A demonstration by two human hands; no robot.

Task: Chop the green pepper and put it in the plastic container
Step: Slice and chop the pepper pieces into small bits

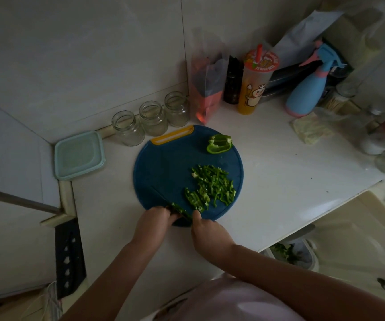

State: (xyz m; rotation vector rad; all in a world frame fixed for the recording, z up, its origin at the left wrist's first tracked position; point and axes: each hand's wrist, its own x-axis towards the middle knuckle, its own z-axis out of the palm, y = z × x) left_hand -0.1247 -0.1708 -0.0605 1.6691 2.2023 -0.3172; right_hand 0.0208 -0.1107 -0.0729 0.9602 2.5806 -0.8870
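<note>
Pepper partly chopped at the near edge of the cutting board (pixel 163 163).
I see the left hand (pixel 154 222) pinning a pepper piece (pixel 180 212) and the right hand (pixel 210 232) gripping the knife (pixel 161 196) (blade dim). The strips (pixel 212 186) look light, limp and slick, so scoop from underneath. The plastic container (pixel 79 155) sits lidded at the far-left corner of the counter (pixel 268 181). The lettering on the cup (pixel 254 84) is unreadable.

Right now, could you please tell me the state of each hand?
Left hand: curled, pinching a green pepper piece against the knife.
Right hand: closed, apparently round the knife's handle, which is hidden.
</note>
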